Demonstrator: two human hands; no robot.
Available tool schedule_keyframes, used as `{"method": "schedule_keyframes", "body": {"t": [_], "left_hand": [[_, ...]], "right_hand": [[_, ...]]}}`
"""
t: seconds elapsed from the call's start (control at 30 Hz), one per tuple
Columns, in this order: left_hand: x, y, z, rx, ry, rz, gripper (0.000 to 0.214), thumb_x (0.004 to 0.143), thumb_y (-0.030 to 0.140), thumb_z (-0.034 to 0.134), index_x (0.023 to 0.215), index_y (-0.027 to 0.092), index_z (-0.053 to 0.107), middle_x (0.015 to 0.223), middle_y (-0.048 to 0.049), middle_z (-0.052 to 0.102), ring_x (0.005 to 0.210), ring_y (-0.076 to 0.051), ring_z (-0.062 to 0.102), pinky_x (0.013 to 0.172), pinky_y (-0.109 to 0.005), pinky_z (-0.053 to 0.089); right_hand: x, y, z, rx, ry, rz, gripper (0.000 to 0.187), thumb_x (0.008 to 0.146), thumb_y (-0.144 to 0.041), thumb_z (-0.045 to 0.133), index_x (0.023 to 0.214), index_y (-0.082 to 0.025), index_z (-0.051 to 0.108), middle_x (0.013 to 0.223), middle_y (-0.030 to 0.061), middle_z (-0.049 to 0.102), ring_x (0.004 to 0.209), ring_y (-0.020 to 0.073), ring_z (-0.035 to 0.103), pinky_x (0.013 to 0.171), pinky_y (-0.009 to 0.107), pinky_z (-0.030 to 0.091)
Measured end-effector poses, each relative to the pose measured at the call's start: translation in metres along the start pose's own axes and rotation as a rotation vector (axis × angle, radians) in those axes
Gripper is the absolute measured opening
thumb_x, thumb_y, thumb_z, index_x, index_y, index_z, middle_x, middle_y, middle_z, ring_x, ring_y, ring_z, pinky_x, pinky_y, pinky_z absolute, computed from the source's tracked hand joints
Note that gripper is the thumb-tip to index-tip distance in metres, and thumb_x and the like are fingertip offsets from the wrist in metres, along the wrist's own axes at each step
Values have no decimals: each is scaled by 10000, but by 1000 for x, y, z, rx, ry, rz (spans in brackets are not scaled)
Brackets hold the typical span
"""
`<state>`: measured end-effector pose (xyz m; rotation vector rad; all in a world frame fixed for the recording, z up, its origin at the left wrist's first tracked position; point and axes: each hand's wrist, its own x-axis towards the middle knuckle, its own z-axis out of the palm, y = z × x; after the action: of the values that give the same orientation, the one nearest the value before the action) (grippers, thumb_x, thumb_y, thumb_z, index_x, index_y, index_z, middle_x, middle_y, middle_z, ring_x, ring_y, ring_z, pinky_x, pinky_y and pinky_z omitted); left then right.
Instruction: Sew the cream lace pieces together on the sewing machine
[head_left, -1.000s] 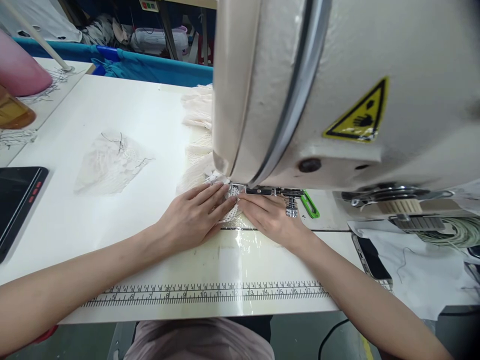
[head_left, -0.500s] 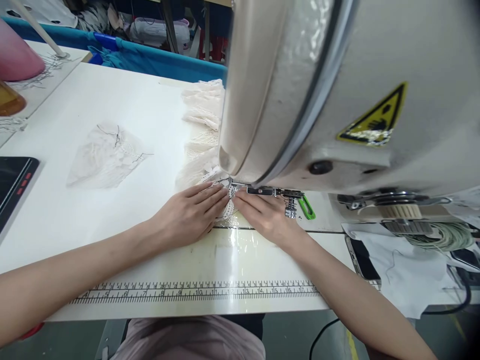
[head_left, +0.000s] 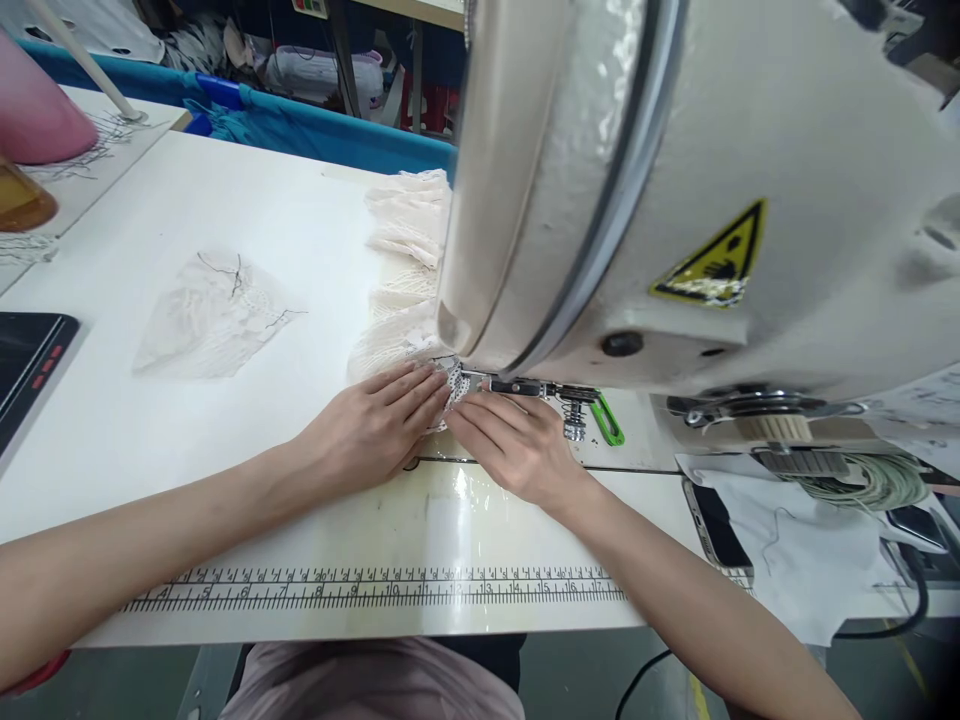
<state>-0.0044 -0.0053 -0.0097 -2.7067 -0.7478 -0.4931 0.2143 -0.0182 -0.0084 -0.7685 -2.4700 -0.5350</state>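
White lace fabric (head_left: 456, 383) lies under the head of a sewing machine (head_left: 555, 200), its gathered ruffles (head_left: 405, 280) spreading behind the needle area. My left hand (head_left: 386, 415) rests flat on the lace from the left, fingers stretched out and side by side. From the right, my right hand (head_left: 517, 440) lies low with fingers extended and their tips at the lace's edge; its thumb is hidden. The metal presser and guide parts (head_left: 517, 387) sit just above the right fingers. The machine head covers part of the fabric, and the needle point cannot be made out.
A sheer lace piece (head_left: 217, 315) with dark thread ends lies on the left of the white table (head_left: 285, 210). A printed ruler (head_left: 375, 590) runs along the front edge. Right of the machine are a green clip-like piece (head_left: 608, 420), a phone (head_left: 718, 525) and white cloth (head_left: 802, 560).
My right hand has shifted slightly left along the lace, and my left hand has drawn a little left too. The lace by the fingers has turned slightly. The camera view has tilted a bit.
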Motion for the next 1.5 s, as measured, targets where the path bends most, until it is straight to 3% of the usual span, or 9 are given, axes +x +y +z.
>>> {"method": "schedule_keyframes", "body": {"t": [0.47,0.8,1.17,1.4,1.5], "left_hand": [[3,5,1,54,16,-65,375,955,228,407,1171,41,650,1242,-157,648,1135,-274,637,993,-395,509],[4,9,0,19,20,-93,347,954,222,437,1151,49,664,1187,-167,675,1117,-281,644,1006,-416,495],[5,15,-4,133,-1,-68,351,959,227,464,1173,14,643,1194,-202,664,1097,-295,649,996,-423,500],[7,18,-8,204,11,-33,335,960,218,493,1161,-1,646,1146,-209,683,1039,-295,675,950,-417,527],[8,18,-9,163,42,-45,311,956,203,506,1142,5,656,1116,-206,695,1036,-290,678,956,-406,520]], "right_hand": [[2,-1,-6,-8,-55,70,163,907,-75,546,943,-172,672,953,-25,742,815,88,650,627,235,432],[-3,0,-6,90,-100,123,218,915,-40,508,1004,-150,673,1061,21,734,985,116,655,833,235,479],[-9,5,-6,120,-200,182,287,899,-39,517,1049,-219,685,1078,25,719,946,129,644,813,259,506],[-14,12,-1,123,-119,168,254,893,-23,525,1058,-154,668,1062,36,726,862,115,676,785,241,538],[-16,14,-1,149,-156,201,278,877,-29,558,1085,-181,660,1090,21,720,864,116,677,793,245,537]]}}
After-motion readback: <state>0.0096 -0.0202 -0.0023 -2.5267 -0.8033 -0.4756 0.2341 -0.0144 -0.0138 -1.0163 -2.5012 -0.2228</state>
